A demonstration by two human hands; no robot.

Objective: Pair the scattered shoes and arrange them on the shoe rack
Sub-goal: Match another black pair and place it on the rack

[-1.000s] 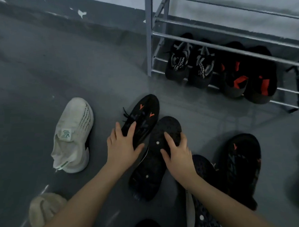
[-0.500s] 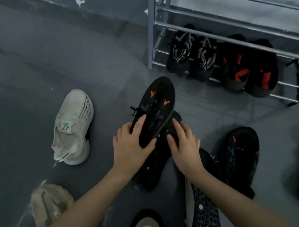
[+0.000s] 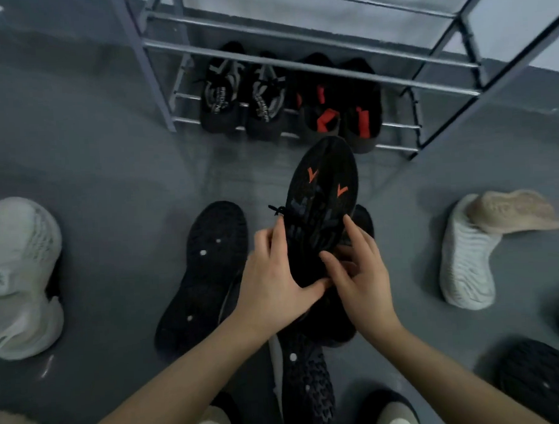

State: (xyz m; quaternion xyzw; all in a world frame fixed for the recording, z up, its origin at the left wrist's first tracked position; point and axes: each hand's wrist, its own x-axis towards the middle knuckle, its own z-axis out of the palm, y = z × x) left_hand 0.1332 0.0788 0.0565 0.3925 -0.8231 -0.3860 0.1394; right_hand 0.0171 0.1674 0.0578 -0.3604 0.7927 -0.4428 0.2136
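- Floor (image 3: pixel 93 162): grey, smooth; it carries the rack and the loose shoes.
- Shoe rack (image 3: pixel 296 44): grey metal-tube frame at the top of the view. Its lowest rail tier holds four shoes, heels toward the camera: a black-and-grey pair (image 3: pixel 244 98) on the left, a black pair with red tabs (image 3: pixel 341 106) on the right, the two pairs side by side.
- White knit shoe (image 3: pixel 18 277): on the floor at the left edge, well apart from the hands.
- Pale shoe (image 3: pixel 462 255): on the floor at the right, lying on its side with the ribbed sole showing.
- Overturned black shoe (image 3: pixel 207 272): sole up on the floor, just left of the hands.
- Second sole-up black shoe (image 3: pixel 306 383): between the forearms, below the hands.
- Black shoe with orange marks (image 3: pixel 324 197): raised off the floor in front of the rack, toe pointing toward the rack, upper facing the camera.
- Left hand (image 3: pixel 275 282): fingers curled round the left side and heel part of the raised shoe.
- Right hand (image 3: pixel 360 266): fingers curled on its right side at the laces.
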